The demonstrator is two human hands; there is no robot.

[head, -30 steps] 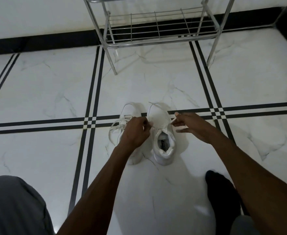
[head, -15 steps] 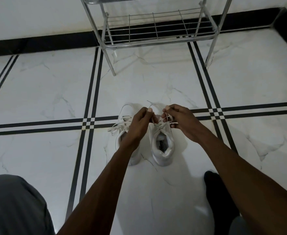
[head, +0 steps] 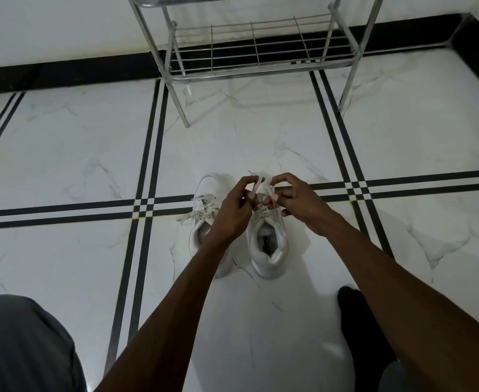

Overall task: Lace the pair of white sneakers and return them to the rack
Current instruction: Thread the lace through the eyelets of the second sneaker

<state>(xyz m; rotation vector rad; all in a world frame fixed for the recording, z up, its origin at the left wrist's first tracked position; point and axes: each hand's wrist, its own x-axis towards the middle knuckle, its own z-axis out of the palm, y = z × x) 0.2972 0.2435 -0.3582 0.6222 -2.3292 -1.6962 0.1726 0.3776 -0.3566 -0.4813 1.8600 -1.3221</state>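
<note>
head view: both hands have come together over the right-hand sneaker (head: 266,236). a second ago the right hand (head: 294,198) was out at 3 o'clock of the shoe, drawing a lace end sideways; now it sits just beside the left hand (head: 234,212), fingers curled and pinching the lace (head: 258,183) above the tongue. the left hand is closed on the same lace, a strip of it showing between thumb and forefinger. to me that reads as the pull being finished and a knot or bow being formed on this shoe.

the other sneaker (head: 207,205) stands touching it at 9 o'clock, partly hidden by the left wrist, its laces (head: 197,212) loose and splayed across the eyelets, so i'd judge that 1 is yet to be tied.

both shoes rest on a glossy white marble-look floor (head: 63,154) crossed by paired black stripes. at 12 o'clock, well apart from the shoes, stands the metal rack (head: 256,49) against a white wall with a black skirting; its lower wire shelf holds nothing.
</note>
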